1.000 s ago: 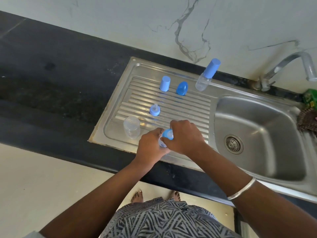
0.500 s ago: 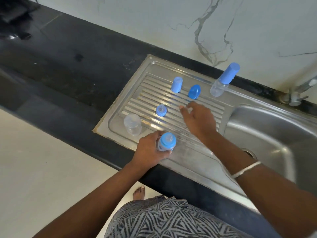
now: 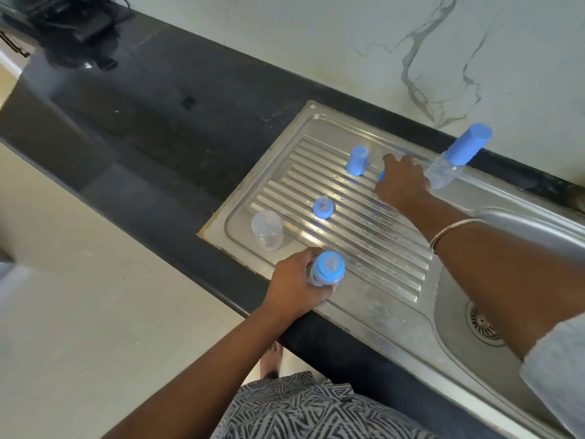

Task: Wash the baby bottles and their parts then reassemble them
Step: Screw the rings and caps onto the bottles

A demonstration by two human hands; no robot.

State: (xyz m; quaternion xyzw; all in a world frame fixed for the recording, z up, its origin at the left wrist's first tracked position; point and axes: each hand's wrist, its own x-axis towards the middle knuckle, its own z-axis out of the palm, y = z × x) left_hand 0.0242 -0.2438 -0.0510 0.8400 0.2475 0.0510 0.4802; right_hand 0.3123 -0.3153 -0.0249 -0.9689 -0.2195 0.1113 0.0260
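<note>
Putting-together step, by the look of it. Left hand [image 3: 296, 288] wrapped round a small clear baby bottle with a blue screw ring and teat [image 3: 326, 269], standing at the near edge of the ridged steel draining board [image 3: 392, 258]. Right hand [image 3: 402, 182] reaching far across, fingers curled down over a small blue cap [image 3: 381, 175], mostly hidden; gripped or only touched, cannot tell. Next move likely: lift that cap, bring back, press onto the held bottle.

Waiting nearby: a blue tall cap [image 3: 357, 160], a loose blue ring with teat [image 3: 323, 208], a clear empty bottle body [image 3: 267, 229], a finished capped bottle [image 3: 456, 160]. Dark mark on the held bottle, too small to read.
</note>
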